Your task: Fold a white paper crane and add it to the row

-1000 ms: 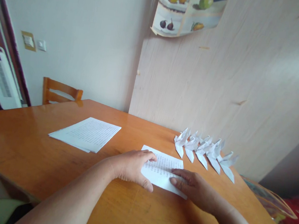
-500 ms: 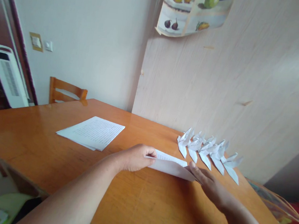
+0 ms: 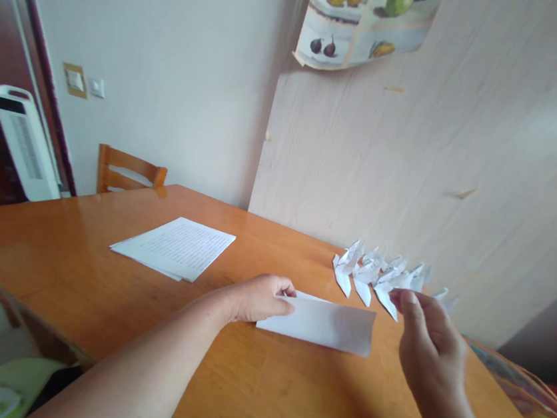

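Note:
A white sheet folded in half (image 3: 326,323) lies on the orange wooden table (image 3: 99,282), blank side up. My left hand (image 3: 261,297) pinches its left end between thumb and fingers. My right hand (image 3: 431,347) hovers just past the sheet's right end, raised off the table, fingers loosely curled and apart, holding nothing. Behind it stands a row of several folded white paper birds (image 3: 376,277), the rightmost partly hidden by my right hand.
A stack of printed sheets (image 3: 176,248) lies further left on the table. A wooden chair (image 3: 129,170) stands at the far side. A wood-panel wall with a fruit poster (image 3: 365,21) runs close behind the birds. A white air conditioner (image 3: 24,143) stands at left.
The printed sheet has been folded over so its blank side faces up. My right hand let go of it and lifted to the right. My left hand stays on the left end.

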Demonstrator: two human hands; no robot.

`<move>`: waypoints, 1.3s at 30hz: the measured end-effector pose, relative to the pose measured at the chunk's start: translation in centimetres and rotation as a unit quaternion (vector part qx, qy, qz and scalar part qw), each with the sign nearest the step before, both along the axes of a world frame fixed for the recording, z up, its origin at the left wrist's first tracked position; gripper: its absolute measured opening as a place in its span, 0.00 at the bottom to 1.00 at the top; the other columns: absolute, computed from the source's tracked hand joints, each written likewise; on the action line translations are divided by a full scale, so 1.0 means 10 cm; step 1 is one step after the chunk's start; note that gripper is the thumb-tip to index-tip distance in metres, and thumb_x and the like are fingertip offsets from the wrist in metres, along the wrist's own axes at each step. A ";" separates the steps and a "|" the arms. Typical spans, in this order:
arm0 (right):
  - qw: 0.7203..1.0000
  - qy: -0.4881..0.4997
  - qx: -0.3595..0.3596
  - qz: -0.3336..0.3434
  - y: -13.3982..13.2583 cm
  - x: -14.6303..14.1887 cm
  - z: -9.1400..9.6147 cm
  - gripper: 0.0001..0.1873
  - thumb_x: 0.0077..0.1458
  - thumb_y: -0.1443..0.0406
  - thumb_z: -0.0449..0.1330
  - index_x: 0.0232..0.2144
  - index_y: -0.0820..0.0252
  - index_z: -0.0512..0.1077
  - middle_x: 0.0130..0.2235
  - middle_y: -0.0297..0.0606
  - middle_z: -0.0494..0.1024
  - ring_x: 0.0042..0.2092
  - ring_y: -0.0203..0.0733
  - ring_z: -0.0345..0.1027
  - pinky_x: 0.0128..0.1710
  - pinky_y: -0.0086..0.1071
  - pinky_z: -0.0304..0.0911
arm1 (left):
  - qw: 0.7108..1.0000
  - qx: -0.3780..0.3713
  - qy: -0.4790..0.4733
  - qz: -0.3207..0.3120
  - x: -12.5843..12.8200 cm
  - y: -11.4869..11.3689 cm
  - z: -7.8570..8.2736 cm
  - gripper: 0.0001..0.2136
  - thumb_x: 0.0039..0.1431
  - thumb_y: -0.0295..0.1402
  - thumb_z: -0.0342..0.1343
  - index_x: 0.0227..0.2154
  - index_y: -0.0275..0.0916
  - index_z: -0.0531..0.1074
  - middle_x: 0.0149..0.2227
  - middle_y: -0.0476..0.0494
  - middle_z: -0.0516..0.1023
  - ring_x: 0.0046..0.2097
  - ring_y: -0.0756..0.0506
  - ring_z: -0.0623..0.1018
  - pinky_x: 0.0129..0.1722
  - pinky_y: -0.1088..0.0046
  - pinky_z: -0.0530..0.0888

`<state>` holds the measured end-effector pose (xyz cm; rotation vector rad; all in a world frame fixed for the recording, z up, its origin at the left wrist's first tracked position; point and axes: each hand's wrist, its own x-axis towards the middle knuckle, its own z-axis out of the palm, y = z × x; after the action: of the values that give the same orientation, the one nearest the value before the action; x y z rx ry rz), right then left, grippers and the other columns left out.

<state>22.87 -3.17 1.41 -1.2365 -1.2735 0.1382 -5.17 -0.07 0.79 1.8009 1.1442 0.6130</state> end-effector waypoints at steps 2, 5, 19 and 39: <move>0.996 -0.080 0.023 0.011 -0.10 -0.06 0.02 0.17 0.61 0.51 0.56 0.34 0.58 0.75 0.35 0.38 0.78 0.40 0.44 0.71 0.43 0.36 0.64 | 1.000 0.000 0.016 0.002 0.02 0.01 -0.01 0.20 0.53 0.42 0.56 0.47 0.39 0.71 0.41 0.43 0.78 0.32 0.46 0.75 0.25 0.75 0.65; 0.965 -0.219 -0.043 0.137 -0.19 -0.17 0.01 0.17 0.63 0.54 0.54 0.30 0.57 0.73 0.29 0.36 0.74 0.32 0.40 0.68 0.32 0.32 0.62 | 0.999 0.023 0.038 0.006 0.03 0.02 -0.02 0.20 0.54 0.43 0.55 0.49 0.40 0.71 0.40 0.43 0.78 0.33 0.45 0.76 0.26 0.74 0.66; 0.851 -0.458 -0.164 0.197 -0.07 -0.28 -0.21 0.19 0.60 0.61 0.57 0.52 0.56 0.74 0.54 0.45 0.76 0.55 0.52 0.66 0.57 0.48 0.60 | 0.908 0.382 0.142 0.092 0.07 0.06 -0.03 0.25 0.57 0.37 0.58 0.58 0.40 0.65 0.56 0.39 0.69 0.59 0.37 0.66 0.60 0.56 0.61; 0.862 -0.453 -0.163 0.161 0.03 -0.26 -0.42 0.17 0.57 0.66 0.55 0.48 0.59 0.73 0.55 0.47 0.75 0.60 0.53 0.64 0.63 0.53 0.52 | 0.905 0.359 0.204 -0.102 0.24 -0.07 -0.12 0.16 0.59 0.27 0.54 0.50 0.42 0.73 0.47 0.41 0.79 0.50 0.39 0.76 0.52 0.61 0.68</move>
<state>20.30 -2.89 -2.81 -1.4186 -2.3608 0.0002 -2.74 -0.78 -0.42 2.7478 1.0398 0.5880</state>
